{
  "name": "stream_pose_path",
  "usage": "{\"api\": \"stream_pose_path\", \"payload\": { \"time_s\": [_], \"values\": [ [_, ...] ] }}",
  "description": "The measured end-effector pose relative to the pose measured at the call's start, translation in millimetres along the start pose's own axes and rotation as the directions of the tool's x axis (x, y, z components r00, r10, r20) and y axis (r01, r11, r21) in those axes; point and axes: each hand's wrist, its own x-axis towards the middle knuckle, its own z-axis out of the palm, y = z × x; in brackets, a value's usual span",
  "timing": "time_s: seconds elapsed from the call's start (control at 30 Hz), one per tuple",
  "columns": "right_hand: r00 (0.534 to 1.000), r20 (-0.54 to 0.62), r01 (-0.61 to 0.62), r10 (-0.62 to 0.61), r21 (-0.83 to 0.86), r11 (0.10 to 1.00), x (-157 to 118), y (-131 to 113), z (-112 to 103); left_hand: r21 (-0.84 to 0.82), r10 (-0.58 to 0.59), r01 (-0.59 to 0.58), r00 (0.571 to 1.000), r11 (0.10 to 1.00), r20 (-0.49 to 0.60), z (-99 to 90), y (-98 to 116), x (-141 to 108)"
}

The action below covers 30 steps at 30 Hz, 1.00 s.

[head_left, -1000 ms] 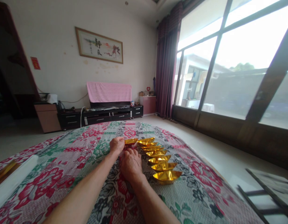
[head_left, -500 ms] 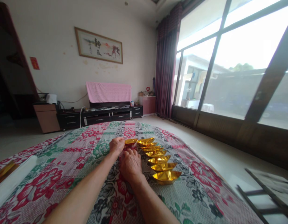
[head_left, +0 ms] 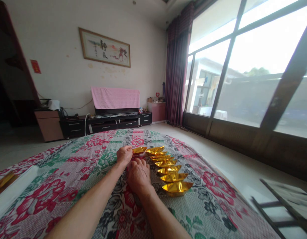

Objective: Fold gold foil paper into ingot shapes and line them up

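Observation:
Several shiny gold folded paper boats (head_left: 177,188) stand in a curved row on a flowered cloth (head_left: 98,186), running from the near right to the far middle. At the far left end of the row is another gold folded piece (head_left: 139,150). My left hand (head_left: 124,154) pinches the left tip of that piece. My right hand (head_left: 140,174) lies on the cloth just in front of it, back up and fingers spread forward, left of the row. Nothing shows in it.
At the left edge, gold sheets (head_left: 4,184) lie beside a long white object (head_left: 18,191). A dark-framed stool or rack (head_left: 285,202) stands on the floor at the right. Beyond the cloth are low black cabinets (head_left: 106,126).

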Motion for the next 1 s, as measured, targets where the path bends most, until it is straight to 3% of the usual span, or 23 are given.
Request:
{"api": "stream_pose_path", "payload": {
  "time_s": [0.47,1.0],
  "values": [
    [0.999,-0.034,0.006,-0.006,0.017,1.0,0.4,0.0,0.3,-0.045,-0.046,0.049,0.997,0.998,0.061,-6.1,9.0,-5.6],
    [0.999,-0.05,0.02,-0.019,0.022,1.0,1.0,1.9,4.7,-0.083,-0.067,0.07,0.997,0.994,0.046,-8.3,6.8,-5.9]
  ]
}}
